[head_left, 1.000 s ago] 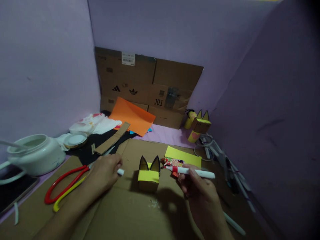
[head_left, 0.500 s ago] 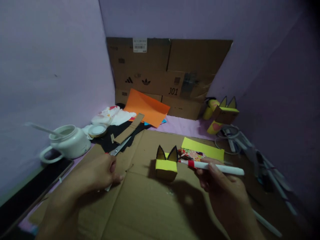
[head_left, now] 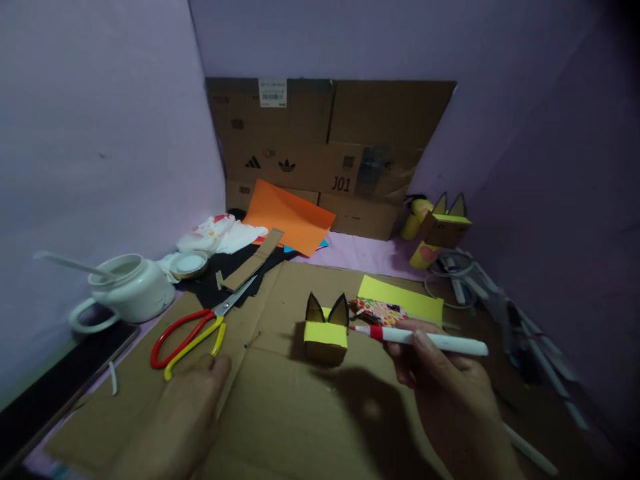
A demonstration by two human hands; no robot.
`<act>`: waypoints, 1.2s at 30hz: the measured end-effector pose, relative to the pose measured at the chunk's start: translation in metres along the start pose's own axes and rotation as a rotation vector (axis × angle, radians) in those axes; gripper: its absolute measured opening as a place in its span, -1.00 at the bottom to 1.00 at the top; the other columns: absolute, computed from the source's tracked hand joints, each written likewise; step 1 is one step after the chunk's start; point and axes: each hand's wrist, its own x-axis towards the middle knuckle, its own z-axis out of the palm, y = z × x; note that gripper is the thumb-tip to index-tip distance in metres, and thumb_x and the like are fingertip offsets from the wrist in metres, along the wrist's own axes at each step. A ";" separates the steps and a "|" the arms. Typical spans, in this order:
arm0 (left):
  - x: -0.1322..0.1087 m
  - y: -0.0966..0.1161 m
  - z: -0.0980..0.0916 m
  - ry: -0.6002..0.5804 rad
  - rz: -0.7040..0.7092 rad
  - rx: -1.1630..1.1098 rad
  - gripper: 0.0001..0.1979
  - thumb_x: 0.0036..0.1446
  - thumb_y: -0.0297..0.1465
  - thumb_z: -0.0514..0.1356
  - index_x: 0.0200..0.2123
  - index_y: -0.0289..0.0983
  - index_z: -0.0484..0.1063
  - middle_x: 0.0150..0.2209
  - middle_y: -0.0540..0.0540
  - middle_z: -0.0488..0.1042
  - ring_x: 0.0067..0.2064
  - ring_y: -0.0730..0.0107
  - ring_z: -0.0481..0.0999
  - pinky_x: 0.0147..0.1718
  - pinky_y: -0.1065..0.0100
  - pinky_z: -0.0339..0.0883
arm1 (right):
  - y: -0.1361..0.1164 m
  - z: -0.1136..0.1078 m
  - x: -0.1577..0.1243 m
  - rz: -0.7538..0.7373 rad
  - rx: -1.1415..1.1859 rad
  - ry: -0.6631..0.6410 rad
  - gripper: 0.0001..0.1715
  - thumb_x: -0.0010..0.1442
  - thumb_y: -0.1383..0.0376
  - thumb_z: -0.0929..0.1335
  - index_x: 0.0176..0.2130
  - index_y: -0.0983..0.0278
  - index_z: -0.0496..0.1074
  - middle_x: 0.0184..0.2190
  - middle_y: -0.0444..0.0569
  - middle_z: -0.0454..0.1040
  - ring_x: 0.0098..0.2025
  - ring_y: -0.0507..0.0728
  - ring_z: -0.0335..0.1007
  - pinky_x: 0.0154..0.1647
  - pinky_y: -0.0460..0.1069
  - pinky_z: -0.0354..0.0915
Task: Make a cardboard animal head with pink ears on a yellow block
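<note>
In my right hand [head_left: 445, 387] is a white marker [head_left: 435, 341] with a red band and red tip, closed between thumb and fingers. Its tip points left, right beside a small cardboard box [head_left: 326, 337] with a yellow paper top and two black-edged pointed ears. The box stands on the cardboard sheet [head_left: 280, 413]. My left hand [head_left: 185, 413] is low over the sheet at the left, blurred, its fingertips largely hidden. Just beyond its fingers lie scissors [head_left: 200, 333] with red and yellow handles; whether they touch cannot be seen.
A white mug [head_left: 133, 293] with a stick in it stands left, near a dark phone [head_left: 65, 387]. Cardboard strips [head_left: 255, 260], orange paper [head_left: 290, 217] and yellow paper [head_left: 400, 300] lie behind. A larger eared cardboard figure [head_left: 445, 230] stands at back right. Another white pen-like stick [head_left: 531, 450] lies right.
My left hand has drawn back toward me, uncovering the scissors' handles. The marker stays in my right hand, its tip still beside the eared box. The view has shifted slightly.
</note>
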 end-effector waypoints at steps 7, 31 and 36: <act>-0.001 0.018 0.000 0.292 0.302 -0.319 -0.78 0.20 -0.41 0.00 -0.23 -0.14 0.43 -0.23 -0.06 0.55 -0.20 0.22 0.55 -0.28 0.38 0.37 | 0.005 0.000 0.000 0.009 -0.030 -0.088 -0.73 -0.04 0.13 0.52 -0.40 0.29 0.58 -0.61 -0.08 0.49 -0.64 -0.02 0.26 -0.65 -0.14 0.17; 0.022 0.050 0.014 -0.019 0.187 -1.529 -0.79 -0.11 -0.29 0.42 -0.38 -0.24 0.56 -0.46 0.00 0.50 -0.53 0.54 0.37 -0.61 0.58 0.26 | 0.012 -0.009 -0.016 -0.130 -0.237 -0.383 -0.83 0.14 0.16 0.43 -0.31 0.20 0.58 -0.59 -0.08 0.51 -0.55 0.01 0.35 -0.56 -0.16 0.25; 0.034 0.052 0.018 -0.250 0.020 -1.925 -0.71 -0.34 -0.38 0.53 -0.52 -0.36 0.55 -0.60 -0.07 0.52 -0.65 0.62 0.37 -0.69 0.67 0.24 | 0.014 -0.003 -0.024 -0.120 -0.273 -0.271 -0.74 0.09 0.09 0.45 -0.35 0.23 0.57 -0.58 -0.09 0.49 -0.56 0.01 0.34 -0.56 -0.13 0.25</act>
